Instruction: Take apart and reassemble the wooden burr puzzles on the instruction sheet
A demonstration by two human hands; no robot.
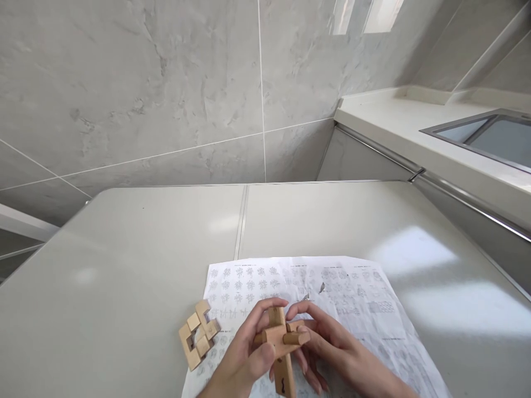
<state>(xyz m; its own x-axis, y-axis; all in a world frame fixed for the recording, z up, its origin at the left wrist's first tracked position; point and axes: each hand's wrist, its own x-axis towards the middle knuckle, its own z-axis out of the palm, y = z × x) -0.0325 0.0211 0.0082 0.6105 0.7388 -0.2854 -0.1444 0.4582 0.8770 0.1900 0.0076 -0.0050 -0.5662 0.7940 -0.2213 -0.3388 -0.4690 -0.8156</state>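
Note:
Between my two hands is a wooden interlocking puzzle [279,340], its bars crossing one another, with dark marks on some of them. My left hand [251,348] is closed around its left side, the thumb lying along the front. On the other side, my right hand [332,342] pinches a bar that sticks out to the right, near a rounded peg. Some of the right fingers are partly hidden beneath the puzzle. Left of my hands, a second wooden block puzzle [199,334], made of joined cubes, rests across the edge of the paper sheet.
A creased white sheet [357,298] printed with small diagrams lies under my hands on the pale folding table [124,276]. The table's seam runs away from me. A tiled wall [166,83] stands behind, and a white counter with a sink [489,132] is at the right.

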